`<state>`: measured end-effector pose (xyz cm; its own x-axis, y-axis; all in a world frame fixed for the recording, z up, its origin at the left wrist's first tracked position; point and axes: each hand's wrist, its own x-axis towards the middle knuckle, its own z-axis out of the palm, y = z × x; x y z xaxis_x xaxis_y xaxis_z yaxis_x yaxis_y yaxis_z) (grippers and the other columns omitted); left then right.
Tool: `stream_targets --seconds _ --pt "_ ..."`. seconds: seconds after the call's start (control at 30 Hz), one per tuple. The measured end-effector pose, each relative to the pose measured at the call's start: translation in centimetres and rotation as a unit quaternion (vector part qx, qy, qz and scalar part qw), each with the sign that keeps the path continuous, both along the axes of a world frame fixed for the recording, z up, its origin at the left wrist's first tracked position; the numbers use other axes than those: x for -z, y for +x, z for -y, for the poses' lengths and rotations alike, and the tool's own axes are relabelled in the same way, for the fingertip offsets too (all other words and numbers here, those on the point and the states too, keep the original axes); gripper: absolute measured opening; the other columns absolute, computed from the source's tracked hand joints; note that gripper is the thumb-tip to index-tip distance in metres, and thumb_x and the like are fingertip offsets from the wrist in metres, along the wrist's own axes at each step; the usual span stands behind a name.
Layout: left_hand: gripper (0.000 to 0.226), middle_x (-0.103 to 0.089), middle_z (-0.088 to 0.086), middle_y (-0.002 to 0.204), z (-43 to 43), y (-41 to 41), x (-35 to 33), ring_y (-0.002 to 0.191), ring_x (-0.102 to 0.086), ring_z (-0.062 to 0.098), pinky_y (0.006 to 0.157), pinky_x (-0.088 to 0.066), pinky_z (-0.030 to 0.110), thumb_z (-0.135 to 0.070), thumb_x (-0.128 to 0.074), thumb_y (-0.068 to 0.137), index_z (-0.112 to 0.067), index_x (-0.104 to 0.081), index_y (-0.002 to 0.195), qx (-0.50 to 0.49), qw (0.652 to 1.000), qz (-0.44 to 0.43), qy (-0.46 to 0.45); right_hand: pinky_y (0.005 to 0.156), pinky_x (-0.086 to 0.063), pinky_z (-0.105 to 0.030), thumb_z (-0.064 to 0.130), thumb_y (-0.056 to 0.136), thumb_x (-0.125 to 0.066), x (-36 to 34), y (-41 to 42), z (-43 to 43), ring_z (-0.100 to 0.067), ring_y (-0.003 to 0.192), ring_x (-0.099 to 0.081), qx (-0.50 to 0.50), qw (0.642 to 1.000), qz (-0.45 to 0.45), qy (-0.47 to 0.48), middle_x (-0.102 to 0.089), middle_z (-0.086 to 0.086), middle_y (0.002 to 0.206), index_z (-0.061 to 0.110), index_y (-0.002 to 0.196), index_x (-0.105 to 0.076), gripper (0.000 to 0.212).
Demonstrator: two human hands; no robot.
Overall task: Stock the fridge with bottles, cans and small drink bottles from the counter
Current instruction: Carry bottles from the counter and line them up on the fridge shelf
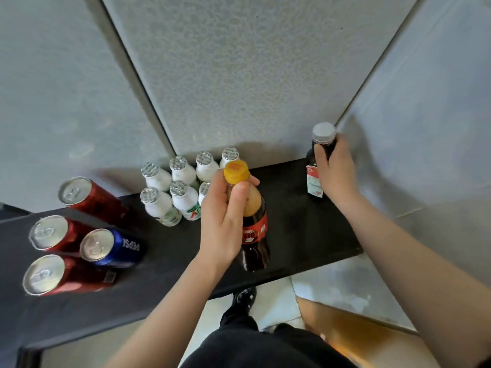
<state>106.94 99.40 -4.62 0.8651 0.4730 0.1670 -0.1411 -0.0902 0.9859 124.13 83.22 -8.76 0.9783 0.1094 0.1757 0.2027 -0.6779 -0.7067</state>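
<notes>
- Gripping the yellow-capped bottle [255, 227] with the left hand [224, 216], fingers and thumb wrapped round neck and shoulder just under the cap. Base below the grip, on or barely off the black counter [300, 227]; cannot tell which.
- Seemingly well filled with dark drink, so probably heavy for a hold this high. Thin plastic, likely to give under a squeeze lower down and stiffer near the cap. Better taken at the shoulder or the label band than by the cap alone.
- Clasping the grey-capped dark bottle [313, 179] with the right hand [336, 171], well out to the right of the left-hand grip, fingers curled round the shoulder under the cap, label showing below the palm. Material unclear; if glass, to be set down gently and kept from knocking the other bottle.
- Just left of the left-hand grip: small white bottles [183, 189] with foil tops, upright and packed close together. Light and tippy by the look; best pinched round the body, not the foil, and lifted straight up to avoid toppling neighbours.
- Further left: three red cans [95, 200] and a blue can [114, 247], upright, close together. Rigid but smooth, possibly slick; best wrapped round the side.
- No fridge made out for certain.
</notes>
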Motion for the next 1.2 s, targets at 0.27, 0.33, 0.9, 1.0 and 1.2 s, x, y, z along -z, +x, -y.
stream_targets --seconds 0.27,0.33,0.9,1.0,1.2 --pt "0.025 -0.066 -0.001 0.089 1.2 -5.7 -1.1 0.083 -0.06 0.021 0.076 -0.049 0.037 -0.037 -0.042 0.091 -0.021 -0.061 0.091 -0.059 0.998 -0.015 0.016 0.074 -0.035 -0.009 0.027 0.099 -0.041 -0.8 -9.7 1.6 0.013 0.086 -0.05 0.049 0.98 -0.022 0.189 -0.05 0.015 0.096 0.015 0.117 -0.042 0.022" --pt "0.025 -0.066 -0.005 0.087 1.8 -7.6 -1.0 0.082 -0.06 0.02 0.075 -0.049 0.039 -0.038 -0.042 0.089 -0.024 -0.061 0.089 -0.088 0.995 -0.034 0.016 0.069 -0.035 0.0 0.028 0.099 -0.039 -1.3 -12.7 2.1 0.02 0.082 -0.05 0.033 0.974 -0.032 0.221 -0.05 0.018 0.092 0.009 0.119 -0.043 0.028" --pt "0.035 -0.066 -0.009 0.088 10.2 -33.9 3.6 0.084 -0.061 0.009 0.073 -0.049 0.018 -0.04 -0.039 0.086 -0.013 -0.059 0.094 -0.373 0.922 -0.1 -0.031 0.069 -0.052 -0.023 0.044 0.091 -0.039 -1.7 -33.7 0.9 -0.006 0.081 -0.061 -0.344 0.883 -0.224 0.229 -0.06 0.016 0.085 0.041 0.095 -0.05 0.012" --pt "0.029 -0.067 -0.006 0.09 11.8 -41.0 4.7 0.085 -0.063 0.014 0.075 -0.053 0.028 -0.043 -0.041 0.086 -0.022 -0.058 0.096 -0.462 0.878 -0.106 -0.072 0.069 -0.046 -0.026 0.045 0.09 -0.04 -0.1 -39.6 -0.8 -0.006 0.076 -0.058 -0.419 0.849 -0.258 0.191 -0.059 0.012 0.082 0.036 0.091 -0.051 0.013" --pt "0.024 -0.068 -0.006 0.088 14.6 -55.1 6.3 0.083 -0.062 0.01 0.073 -0.049 0.021 -0.043 -0.042 0.086 -0.028 -0.06 0.091 -0.62 0.768 -0.124 -0.103 0.07 -0.045 -0.025 0.054 0.086 -0.04 1.5 -52.4 -4.0 -0.006 0.076 -0.057 -0.569 0.761 -0.297 0.094 -0.059 0.013 0.081 0.026 0.096 -0.053 0.033"
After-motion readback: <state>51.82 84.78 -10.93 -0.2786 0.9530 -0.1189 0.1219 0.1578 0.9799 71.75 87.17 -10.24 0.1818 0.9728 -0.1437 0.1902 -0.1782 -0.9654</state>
